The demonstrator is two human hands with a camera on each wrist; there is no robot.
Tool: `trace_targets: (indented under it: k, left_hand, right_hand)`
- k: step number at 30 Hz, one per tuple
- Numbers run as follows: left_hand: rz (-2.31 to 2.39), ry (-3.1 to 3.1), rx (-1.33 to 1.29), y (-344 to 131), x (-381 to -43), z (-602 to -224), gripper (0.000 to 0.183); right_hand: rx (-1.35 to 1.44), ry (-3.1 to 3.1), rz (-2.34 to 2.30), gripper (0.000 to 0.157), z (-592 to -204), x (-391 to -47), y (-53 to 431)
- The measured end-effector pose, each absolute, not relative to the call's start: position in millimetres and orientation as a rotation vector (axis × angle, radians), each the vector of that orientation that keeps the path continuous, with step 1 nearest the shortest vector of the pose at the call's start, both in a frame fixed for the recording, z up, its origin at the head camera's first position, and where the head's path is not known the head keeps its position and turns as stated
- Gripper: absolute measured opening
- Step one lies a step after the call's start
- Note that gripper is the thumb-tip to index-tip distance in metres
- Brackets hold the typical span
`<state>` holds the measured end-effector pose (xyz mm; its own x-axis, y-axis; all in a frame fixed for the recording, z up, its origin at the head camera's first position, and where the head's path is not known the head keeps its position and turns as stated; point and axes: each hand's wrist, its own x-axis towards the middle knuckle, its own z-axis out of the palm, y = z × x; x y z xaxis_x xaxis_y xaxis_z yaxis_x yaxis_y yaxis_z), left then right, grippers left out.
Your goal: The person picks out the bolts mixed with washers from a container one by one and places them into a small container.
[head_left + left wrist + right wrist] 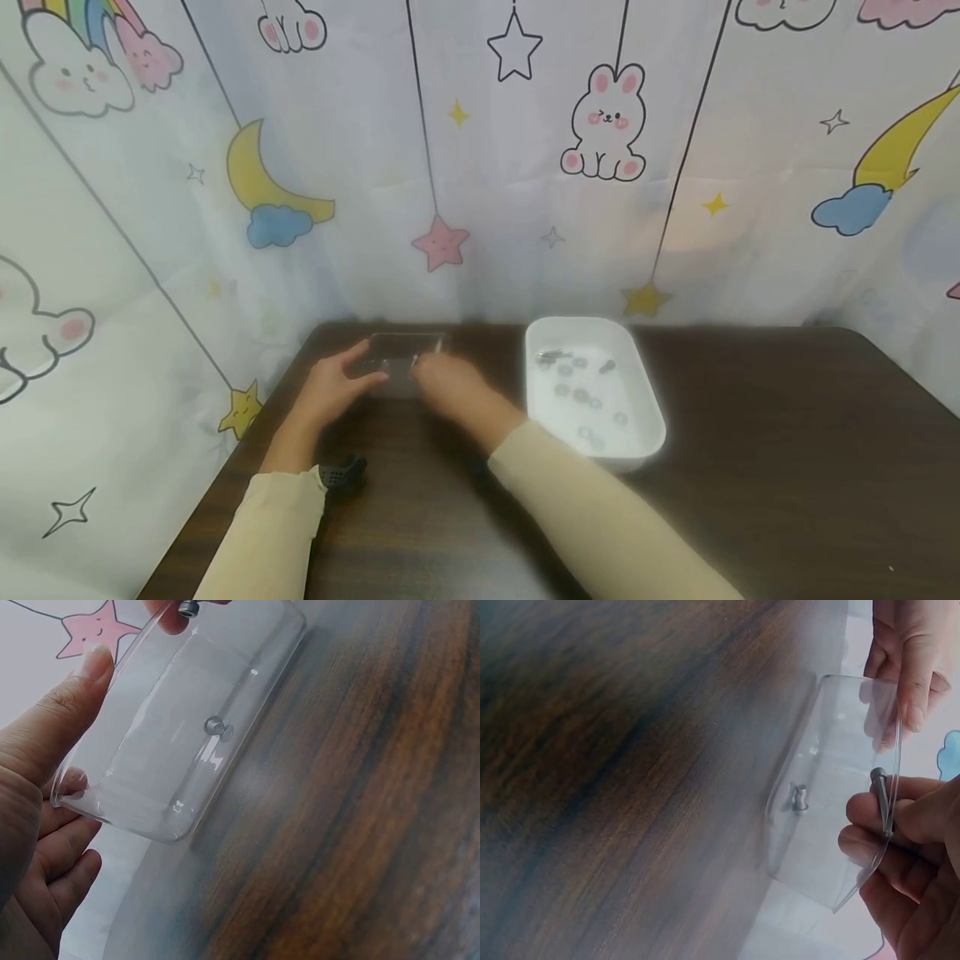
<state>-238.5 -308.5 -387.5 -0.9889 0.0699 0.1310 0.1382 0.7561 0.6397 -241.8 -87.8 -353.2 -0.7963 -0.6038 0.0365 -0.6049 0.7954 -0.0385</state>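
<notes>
A clear plastic box stands on the dark wooden table, at the left in the head view. My left hand grips its left end, thumb at the rim and fingers along the outside. My right hand is at the box's other end. Between its thumb and fingers it pinches a metal socket-head screw at the rim, the head pointing up in the right wrist view. Inside the box lies a small metal piece with a round head, seen through the clear wall.
To the right of my right hand stands a white tray holding several washers and a few screws. Bare wooden table stretches to the right. A patterned curtain hangs behind the table.
</notes>
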Motion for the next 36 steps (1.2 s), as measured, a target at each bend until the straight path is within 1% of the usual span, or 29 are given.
trace_targets:
  k: [13,28,33,36]
  left_hand:
    - [-1.052,-2.855,-0.167,-310.4,-239.4,-387.5,0.092]
    - [-1.051,-2.868,-0.173,-310.7,-240.7,-388.9,0.085]
    - [-1.045,-2.876,-0.179,-309.5,-239.1,-386.5,0.082]
    - [-1.062,-2.881,-0.176,-308.9,-238.5,-384.9,0.08]
  right_hand:
    - [1.01,-2.962,0.066,0.02,-352.0,-243.0,-88.9]
    - [1.027,-2.949,0.05,0.023,-357.4,-246.5,-88.4]
    - [1.072,-2.913,0.095,0.026,-358.6,-247.8,-84.8]
    - [1.076,-2.912,0.159,0.031,-359.5,-250.2,-82.1]
